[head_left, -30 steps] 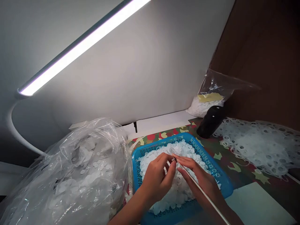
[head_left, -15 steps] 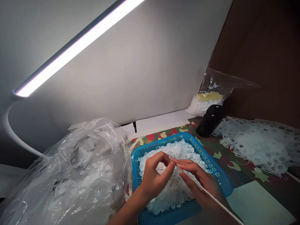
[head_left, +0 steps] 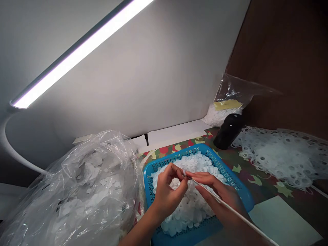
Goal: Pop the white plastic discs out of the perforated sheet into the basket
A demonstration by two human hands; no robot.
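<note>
A thin white rod (head_left: pixel 232 213) is being gripped by the right hand (head_left: pixel 220 194), with the fingers closed along it, and its tip is being brought up to the left hand (head_left: pixel 167 194). A small pale disc (head_left: pixel 184 172) is being pinched between the left thumb and forefinger, right at the rod's tip. Both hands are being held over a heap of white discs (head_left: pixel 191 208) filling a blue plastic basket (head_left: pixel 148 184), which is sitting on a camouflage-patterned cloth (head_left: pixel 246 174). A clear plastic bag (head_left: pixel 77 184) of discs is being kept just beside the basket. Beyond it, a black bottle (head_left: pixel 228 131), a small bag (head_left: pixel 220 114) and punched white scrap (head_left: pixel 282 157) are being lit by a lamp (head_left: pixel 77 58).
</note>
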